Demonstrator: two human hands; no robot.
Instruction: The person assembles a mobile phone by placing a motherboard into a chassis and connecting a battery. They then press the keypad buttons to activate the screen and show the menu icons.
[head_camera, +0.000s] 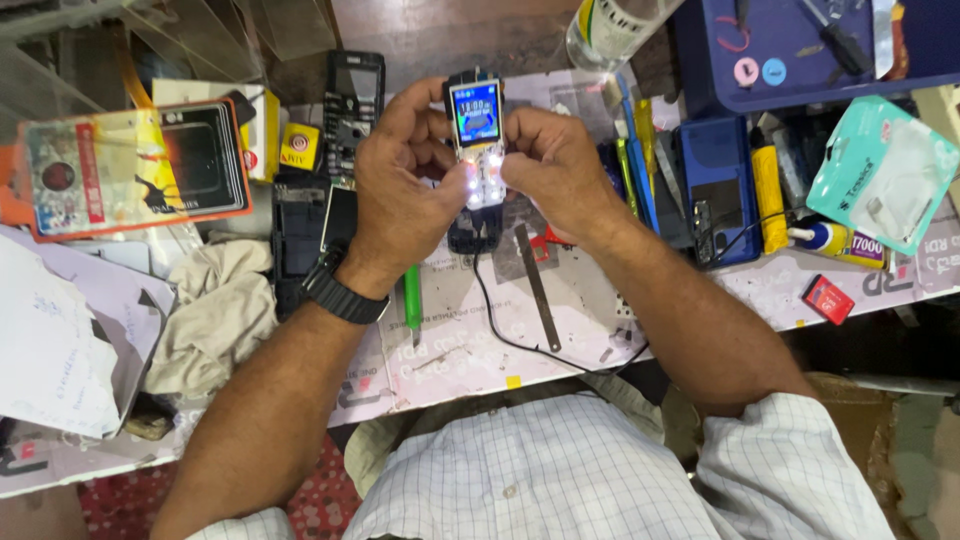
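Currently both hands, left hand (400, 175) and right hand (555, 165), grasping lit keypad phone (476, 135) above table (460, 340). Risk: black cable (520, 335) trailing below snags, tugs phone loose; thumbs slip on keys, phone drops onto metal strip (537, 287).

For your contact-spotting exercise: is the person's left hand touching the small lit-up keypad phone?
Touching. The head view shows the left hand wrapped against the small lit-up keypad phone's side, thumb on its glowing keys.

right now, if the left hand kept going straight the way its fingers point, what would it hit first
The left hand grips the lit keypad phone, fingers pointing up and slightly right across it. Beyond the phone, the first thing in that line looks like the clear plastic bottle at the bench's far edge, though depth is hard to judge.
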